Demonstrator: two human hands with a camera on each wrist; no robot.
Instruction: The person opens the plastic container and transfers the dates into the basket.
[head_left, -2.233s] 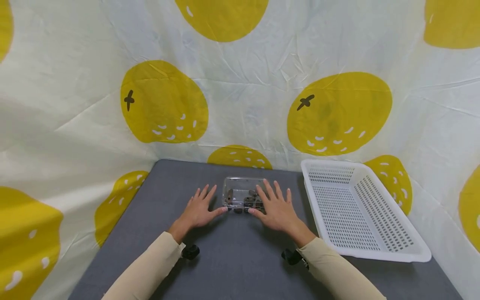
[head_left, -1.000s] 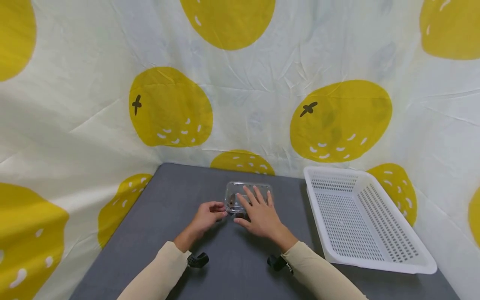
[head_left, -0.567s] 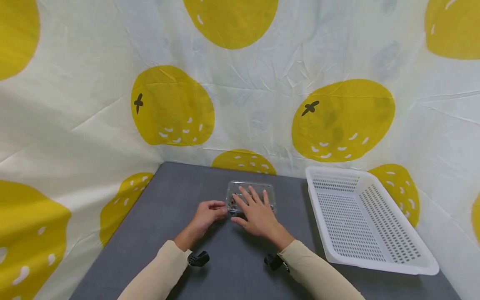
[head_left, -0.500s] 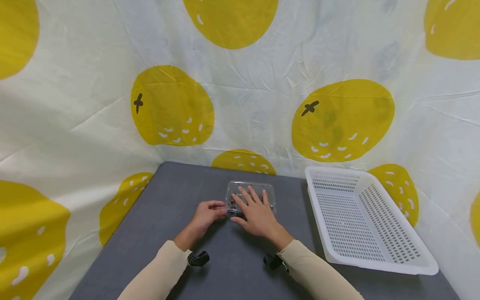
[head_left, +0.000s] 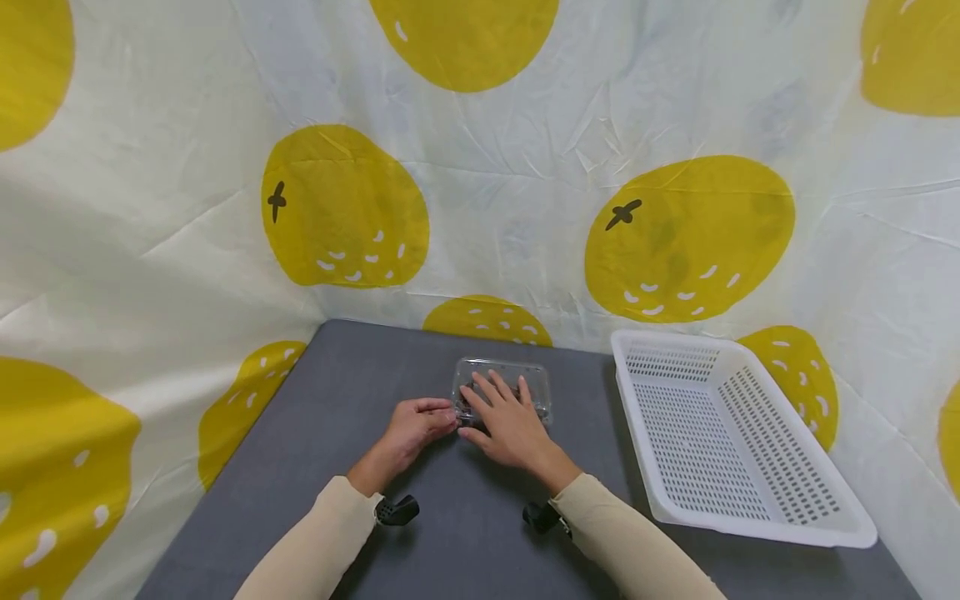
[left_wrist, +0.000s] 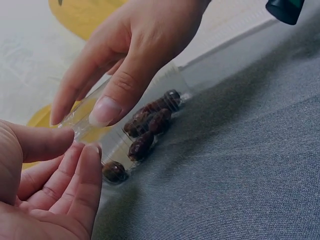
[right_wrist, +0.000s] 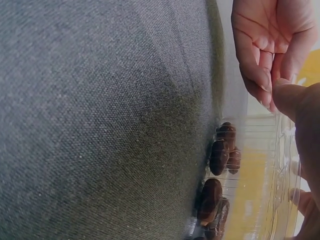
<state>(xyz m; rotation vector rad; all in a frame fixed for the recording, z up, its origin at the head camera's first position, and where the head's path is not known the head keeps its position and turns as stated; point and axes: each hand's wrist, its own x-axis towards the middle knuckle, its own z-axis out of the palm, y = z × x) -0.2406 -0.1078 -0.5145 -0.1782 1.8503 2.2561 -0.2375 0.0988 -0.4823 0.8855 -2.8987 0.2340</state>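
Head view: clear plastic clamshell box of dates, long axis parallel to table far edge. Right hand spread flat on lid; left hand pinching near-left corner.

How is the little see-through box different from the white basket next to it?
The clear box is small and has a lid, while the white basket is far larger and open on top. The clear box holds dark brown pieces; the white basket shows nothing inside. The right hand rests on the clear box and the left hand pinches its corner; no hand touches the white basket. Both sit on the grey table.
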